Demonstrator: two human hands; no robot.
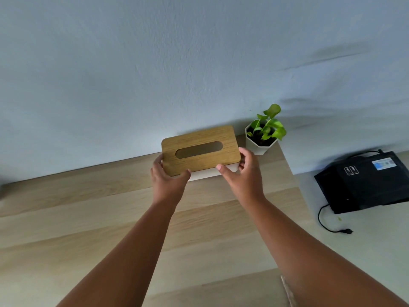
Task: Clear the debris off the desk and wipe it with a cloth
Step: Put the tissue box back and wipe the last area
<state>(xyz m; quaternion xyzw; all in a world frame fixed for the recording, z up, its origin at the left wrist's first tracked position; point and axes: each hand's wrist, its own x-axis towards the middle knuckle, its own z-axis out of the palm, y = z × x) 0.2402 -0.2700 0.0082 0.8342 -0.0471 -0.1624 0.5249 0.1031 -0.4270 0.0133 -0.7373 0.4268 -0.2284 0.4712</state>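
At the back of the pale wooden worktop (pixel 88 218) both my hands — left (pixel 168 176), right (pixel 241 171) — grip the white tissue box with its oak-coloured slotted lid (pixel 200 149) by its short ends; it seems light, stiff, lid maybe loose.

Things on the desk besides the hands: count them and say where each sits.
2. The tissue box is at the desk's back edge, held at both ends; the potted plant stands to its right in the corner. Nothing else shows.

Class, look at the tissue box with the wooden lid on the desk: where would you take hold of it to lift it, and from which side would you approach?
Grip the tissue box at its two short ends, coming from the near side, as the left hand and right hand do. It is long, flat and wide, so one hand probably cannot span it. Hold the white base, since the wooden lid may lift off.
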